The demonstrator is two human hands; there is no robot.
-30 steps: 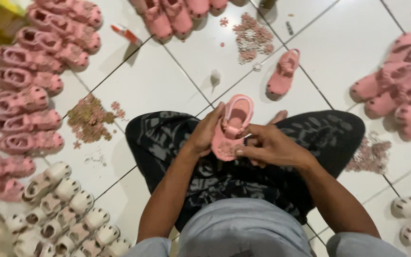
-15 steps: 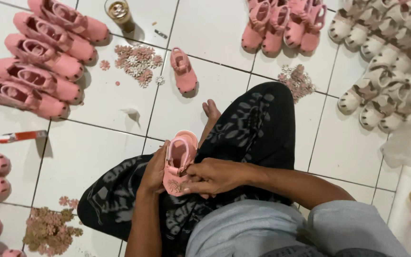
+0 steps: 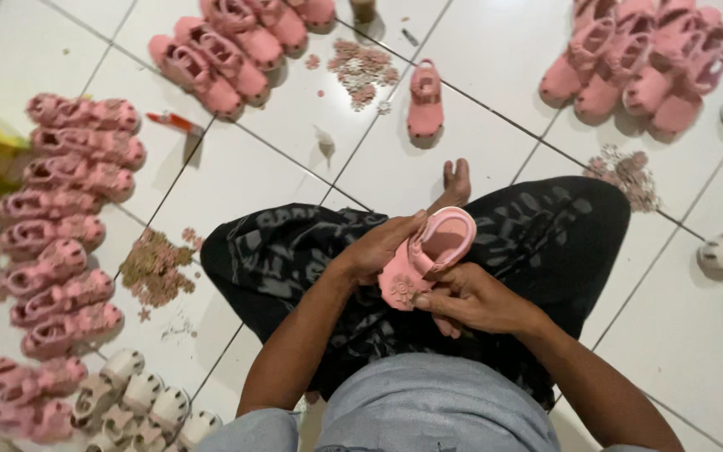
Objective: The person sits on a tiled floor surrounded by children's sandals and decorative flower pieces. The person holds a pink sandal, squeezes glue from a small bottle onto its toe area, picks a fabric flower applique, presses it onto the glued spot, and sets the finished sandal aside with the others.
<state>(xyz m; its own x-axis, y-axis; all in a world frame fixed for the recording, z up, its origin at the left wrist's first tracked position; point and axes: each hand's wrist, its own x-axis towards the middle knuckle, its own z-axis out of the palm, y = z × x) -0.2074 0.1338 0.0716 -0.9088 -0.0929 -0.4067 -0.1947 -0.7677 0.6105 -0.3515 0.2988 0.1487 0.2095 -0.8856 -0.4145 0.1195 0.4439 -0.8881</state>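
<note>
Over lap, left hand [image 3: 376,251] & right hand [image 3: 470,299] both clamped on pink sandal [image 3: 428,255].

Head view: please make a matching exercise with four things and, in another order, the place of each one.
Things:
1. lone pink sandal
2. white sandals
3. red-handled tool
4. held sandal

Places:
A. bottom left of the floor
B. between both hands, over the lap
C. alone on a tile beyond the bare foot
D. on the floor beside the left pink rows

Pairs: 1-C, 2-A, 3-D, 4-B
</note>
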